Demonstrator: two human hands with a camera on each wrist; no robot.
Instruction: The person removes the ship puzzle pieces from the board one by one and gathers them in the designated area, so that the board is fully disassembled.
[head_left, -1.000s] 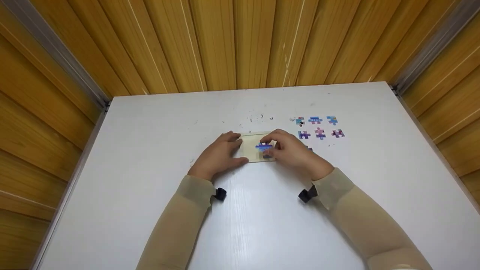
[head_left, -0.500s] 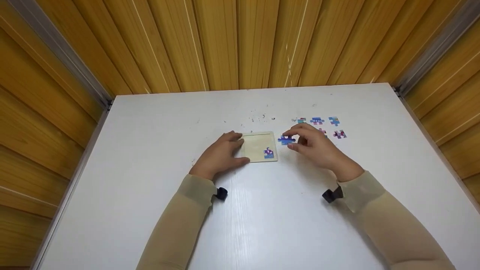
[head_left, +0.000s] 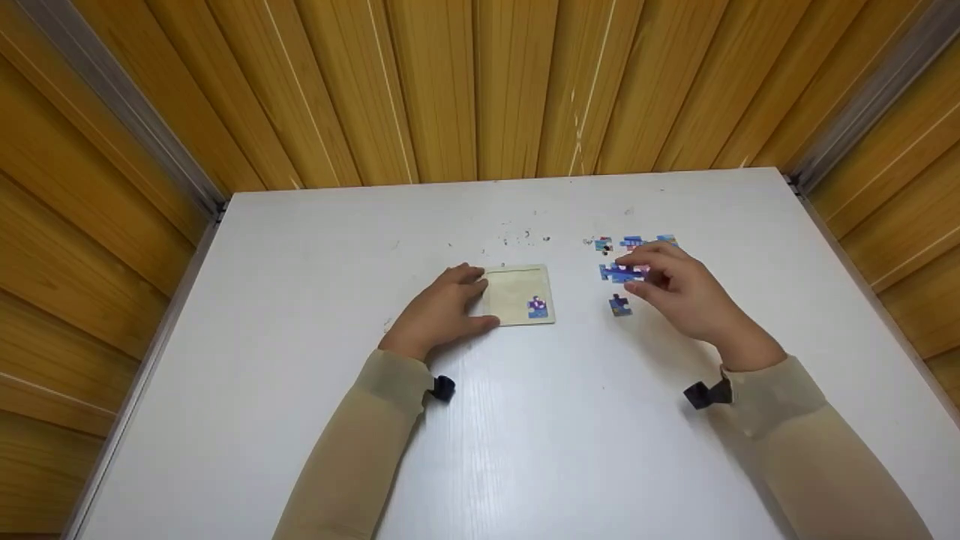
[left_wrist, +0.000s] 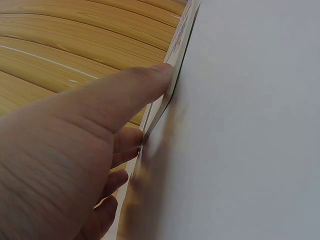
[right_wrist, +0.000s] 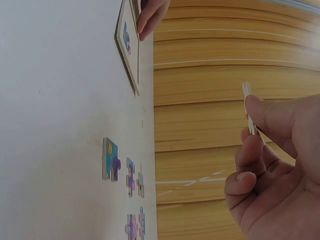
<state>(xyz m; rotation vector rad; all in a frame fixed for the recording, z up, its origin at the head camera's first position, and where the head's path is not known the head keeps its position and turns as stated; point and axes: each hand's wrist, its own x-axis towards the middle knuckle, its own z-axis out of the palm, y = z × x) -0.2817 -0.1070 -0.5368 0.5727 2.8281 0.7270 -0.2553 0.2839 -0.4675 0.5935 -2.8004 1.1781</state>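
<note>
My left hand (head_left: 439,311) grips the left side of a shallow pale wooden puzzle tray (head_left: 506,292). In the left wrist view its thumb (left_wrist: 145,82) touches the tray's edge. A purple and blue jigsaw piece (head_left: 538,307) lies inside the tray's near right corner. To the right, my right hand (head_left: 694,296) pinches a blue and purple jigsaw piece (head_left: 616,273) between thumb and fingers. The right wrist view shows that held piece (right_wrist: 249,112) edge-on, raised off the table. Below it on the table lies another jigsaw piece (head_left: 620,305).
More loose pieces lie in rows on the right: a teal one (head_left: 603,244), a blue one (head_left: 632,241) and one farther right (head_left: 667,240). My right hand partly covers the others. Small dark specks (head_left: 527,234) dot the white table (head_left: 525,420) behind the tray.
My right hand has moved from over the tray to the right, above the loose pieces, still pinching its jigsaw piece. The piece in the tray's corner is uncovered. My left hand stays put.
</note>
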